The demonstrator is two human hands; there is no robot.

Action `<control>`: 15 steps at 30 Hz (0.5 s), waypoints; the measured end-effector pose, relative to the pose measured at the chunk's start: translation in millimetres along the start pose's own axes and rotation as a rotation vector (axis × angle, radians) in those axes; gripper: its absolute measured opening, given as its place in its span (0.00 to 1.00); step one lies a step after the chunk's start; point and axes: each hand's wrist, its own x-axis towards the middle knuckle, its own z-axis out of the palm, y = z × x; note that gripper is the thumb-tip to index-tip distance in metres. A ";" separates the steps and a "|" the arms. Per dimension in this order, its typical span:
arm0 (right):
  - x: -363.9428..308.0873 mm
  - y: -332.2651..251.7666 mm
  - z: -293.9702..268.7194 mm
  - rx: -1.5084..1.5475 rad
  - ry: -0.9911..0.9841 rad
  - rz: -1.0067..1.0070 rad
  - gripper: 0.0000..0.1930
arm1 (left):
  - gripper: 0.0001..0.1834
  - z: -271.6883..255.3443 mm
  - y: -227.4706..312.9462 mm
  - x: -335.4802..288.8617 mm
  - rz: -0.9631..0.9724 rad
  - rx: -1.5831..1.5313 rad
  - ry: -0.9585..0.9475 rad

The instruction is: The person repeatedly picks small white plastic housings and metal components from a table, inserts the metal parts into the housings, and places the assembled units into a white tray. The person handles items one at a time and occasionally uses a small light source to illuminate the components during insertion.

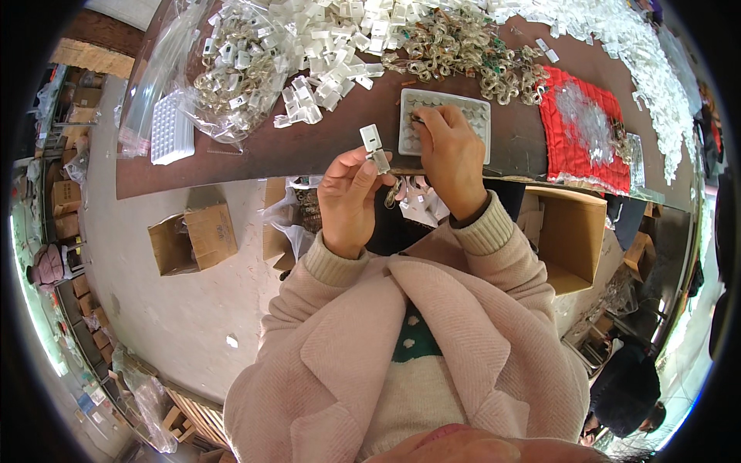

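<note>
Surface: dark brown worktable (255, 158), heaped with white tags; concrete floor and cardboard boxes below.
Thing: small white rectangular tag with clear clip (373, 143), long axis upright, just left of the pale compartment tray (478, 108).
Left hand (351, 197): nearer, thumb and forefinger pinching the tag.
Right hand (451, 158): fingertips pressed together in the tray.

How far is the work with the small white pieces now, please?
Done: cannot tell, the tray's cells are too small to judge. In hand: the left hand holds a small white tagged piece; the right hand reaches into the white tray. Left: big heaps of white tags and ring pieces on the table.
</note>
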 end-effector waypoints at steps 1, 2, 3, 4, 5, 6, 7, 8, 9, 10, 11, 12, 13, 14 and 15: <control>-0.2 -0.1 0.0 0.001 0.004 -0.014 0.09 | 0.09 -0.6 0.7 0.6 0.000 -0.006 -0.008; -0.4 0.1 -0.1 0.007 -0.002 -0.009 0.09 | 0.09 -1.2 1.3 1.0 0.001 -0.012 -0.015; -0.6 0.2 -0.1 0.015 -0.001 -0.010 0.09 | 0.09 -1.5 1.7 1.1 0.002 -0.025 -0.010; -0.5 0.6 -0.1 0.023 0.000 -0.003 0.09 | 0.09 -1.8 1.9 1.3 0.003 -0.037 -0.005; -0.2 1.0 -0.1 0.028 0.007 -0.018 0.09 | 0.09 -2.0 2.0 1.3 0.002 -0.047 0.000; 0.4 1.6 -0.1 0.033 0.012 -0.024 0.10 | 0.09 -2.0 2.0 1.4 0.003 -0.050 -0.003; 1.2 2.2 0.1 0.040 0.019 -0.025 0.10 | 0.09 -2.1 2.0 1.6 0.002 -0.051 -0.006; 2.4 2.9 0.4 0.035 0.016 -0.061 0.10 | 0.09 -2.1 1.9 1.6 -0.001 -0.050 -0.004; 4.1 3.7 1.0 0.033 0.014 -0.092 0.10 | 0.09 -2.1 1.8 1.7 -0.003 -0.046 -0.011; 5.7 4.4 1.7 0.032 0.013 -0.123 0.11 | 0.08 -2.1 1.9 1.8 -0.006 -0.039 -0.012; 6.7 5.1 2.3 0.002 -0.017 -0.131 0.11 | 0.08 -2.2 2.0 1.9 -0.013 -0.028 -0.008; 7.8 5.8 2.8 -0.028 -0.046 -0.140 0.11 | 0.08 -2.5 2.3 2.2 -0.016 -0.039 -0.023; 8.7 6.1 3.7 -0.053 -0.070 -0.150 0.11 | 0.08 -2.8 2.7 2.4 -0.023 -0.044 -0.033; 9.6 6.1 4.8 -0.060 -0.054 -0.173 0.12 | 0.08 -3.3 3.1 2.5 -0.028 -0.050 -0.041; 10.5 5.9 5.6 -0.062 -0.033 -0.195 0.13 | 0.08 -3.7 3.2 2.6 -0.034 -0.050 -0.038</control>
